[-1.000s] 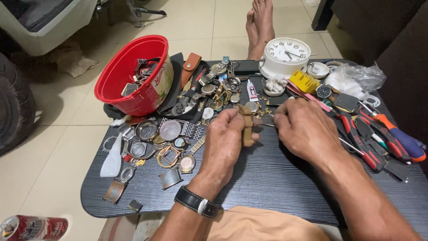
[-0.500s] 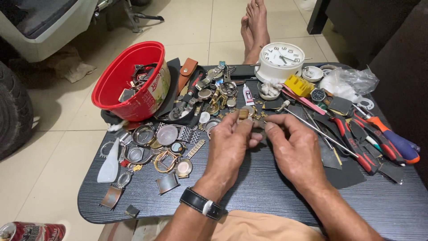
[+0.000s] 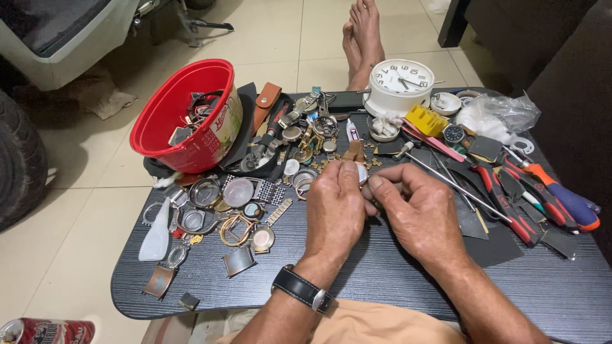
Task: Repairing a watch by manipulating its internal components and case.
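Head view, hands: the left hand (image 3: 335, 207) and the right hand (image 3: 417, 213) meet over the middle of the dark worktop (image 3: 382, 280). Together they pinch a small wristwatch (image 3: 359, 167) between the fingertips.
Left hand: closed on the watch from the left side, thumb and first fingers bent around the case. A black strap watch (image 3: 299, 288) sits on its wrist.
Right hand: fingers curled, thumb tip pressing near the case from 3 o'clock. I cannot tell if it also holds a small tool.
Wristwatch place: just above the worktop, at 12 o'clock from the two hands, with a brown strap piece going up from the case.
How it will handle, as I judge: light and small, the metal case stiff and a little slippery, the glass easy to scratch. The best hold is on the case edges, not on the glass or the soft strap.
At 10 o'clock: a red bowl (image 3: 185, 118) with watch parts inside.
At 9 o'clock: loose cases, rings and bracelets (image 3: 239, 191) lie flat.
At 1 o'clock: a white alarm clock (image 3: 398, 83).
At 3 o'clock: pliers and a screwdriver (image 3: 561, 194) with red and orange handles.
At 12 o'clock, on the floor: bare feet (image 3: 363, 35) of another person.
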